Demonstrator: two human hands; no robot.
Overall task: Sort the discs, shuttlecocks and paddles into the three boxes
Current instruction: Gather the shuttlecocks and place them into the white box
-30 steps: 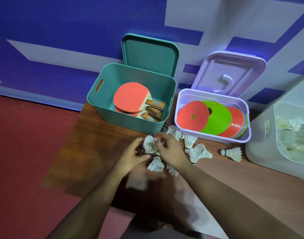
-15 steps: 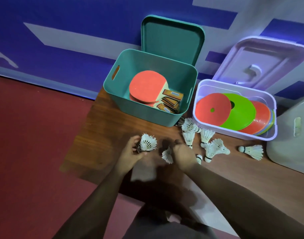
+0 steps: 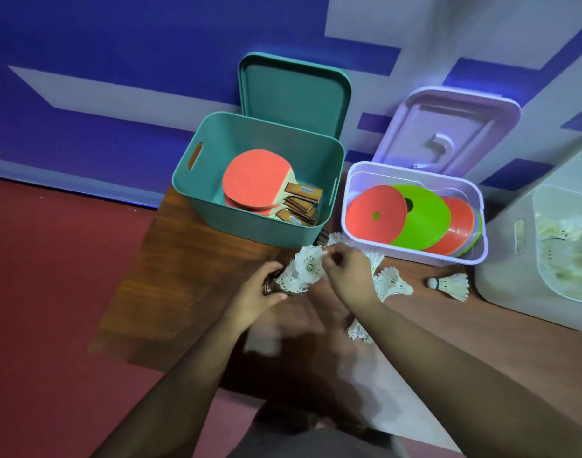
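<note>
My left hand point(image 3: 257, 291) grips a stack of white shuttlecocks point(image 3: 303, 269) by the cork end, feathers facing me. My right hand point(image 3: 348, 272) pinches the rim of that stack from the right. More shuttlecocks point(image 3: 391, 283) lie loose on the wooden table just right of my hands, one point(image 3: 451, 284) lies apart further right, and one point(image 3: 358, 332) shows under my right forearm. The green box point(image 3: 260, 226) holds red paddles point(image 3: 256, 178). The lilac box point(image 3: 412, 252) holds orange and green discs point(image 3: 415, 217). The white box point(image 3: 507, 282) at the right holds shuttlecocks.
The green lid point(image 3: 294, 90) and lilac lid point(image 3: 448, 127) lean against the blue and white wall behind their boxes. The wooden table point(image 3: 190, 276) ends at its left edge over a red floor point(image 3: 51, 292). A pale sheet point(image 3: 375, 385) lies under my arms.
My right hand has moved left and up to meet the stack in my left hand, which looks larger than half a second ago. The camera has shifted slightly.
</note>
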